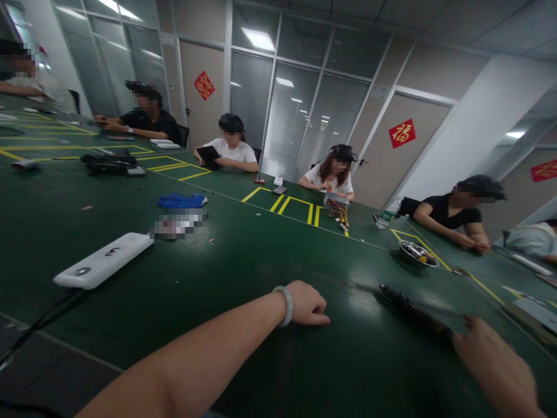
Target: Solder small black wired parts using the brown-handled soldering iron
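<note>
Long dark object [409, 307] on the right of my view, its near end at my right hand [496, 360]; blur keeps me from telling how those fingers close. My left hand [307, 303] has its fingers curled, palm hidden, so I can't tell whether it grips anything. Green tabletop [243, 255] stretches between both hands and leftward to a white bar [104, 261] near the table's edge. People [232, 151] sit opposite, before glass partitions [282, 116]. From my right hand, the object points forward and leftward, towards the near side of a metal bowl [413, 262].
</note>
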`<action>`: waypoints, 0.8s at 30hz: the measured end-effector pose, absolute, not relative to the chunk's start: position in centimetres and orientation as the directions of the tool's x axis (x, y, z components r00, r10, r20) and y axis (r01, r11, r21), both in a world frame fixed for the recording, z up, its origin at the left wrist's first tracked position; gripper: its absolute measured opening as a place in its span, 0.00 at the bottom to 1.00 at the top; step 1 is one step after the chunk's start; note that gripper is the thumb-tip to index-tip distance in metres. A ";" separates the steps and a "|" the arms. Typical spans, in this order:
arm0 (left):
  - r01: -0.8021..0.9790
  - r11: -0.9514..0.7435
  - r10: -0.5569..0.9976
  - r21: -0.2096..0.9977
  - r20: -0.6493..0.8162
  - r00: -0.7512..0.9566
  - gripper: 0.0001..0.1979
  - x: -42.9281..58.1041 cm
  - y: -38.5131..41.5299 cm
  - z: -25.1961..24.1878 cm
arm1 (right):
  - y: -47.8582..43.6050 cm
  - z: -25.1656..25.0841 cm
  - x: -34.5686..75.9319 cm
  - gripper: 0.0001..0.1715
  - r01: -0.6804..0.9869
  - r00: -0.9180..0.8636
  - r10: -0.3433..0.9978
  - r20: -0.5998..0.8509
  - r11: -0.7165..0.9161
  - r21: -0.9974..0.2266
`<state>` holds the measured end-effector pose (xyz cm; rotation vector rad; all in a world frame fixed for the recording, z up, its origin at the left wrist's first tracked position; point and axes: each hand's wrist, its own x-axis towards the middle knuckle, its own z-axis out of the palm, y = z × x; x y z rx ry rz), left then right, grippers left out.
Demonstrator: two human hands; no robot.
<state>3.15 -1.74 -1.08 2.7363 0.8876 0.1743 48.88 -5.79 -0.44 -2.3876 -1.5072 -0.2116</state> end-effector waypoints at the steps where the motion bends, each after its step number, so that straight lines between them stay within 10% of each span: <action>1: 0.574 -0.770 0.608 0.279 0.046 0.793 0.21 3.1 -1.7 -1.1 | -5.3 0.2 45.3 0.35 0.921 0.383 0.890 0.248 -0.349 -0.172; 7: 0.617 -0.751 0.649 0.237 0.095 0.754 0.21 3.1 -1.2 -1.6 | -4.8 -0.6 25.5 0.30 0.899 -0.011 0.991 -0.135 -0.049 -0.435; 14: 0.605 -0.770 0.625 0.203 0.056 0.778 0.14 3.4 -0.8 -2.1 | -6.1 -2.7 20.7 0.19 0.899 -0.270 0.962 -0.040 0.237 -0.368; 24: 0.568 -0.778 0.599 0.270 0.046 0.799 0.18 3.1 -0.4 -2.1 | -6.0 -2.0 21.5 0.21 0.805 -0.327 0.940 -0.095 0.225 -0.550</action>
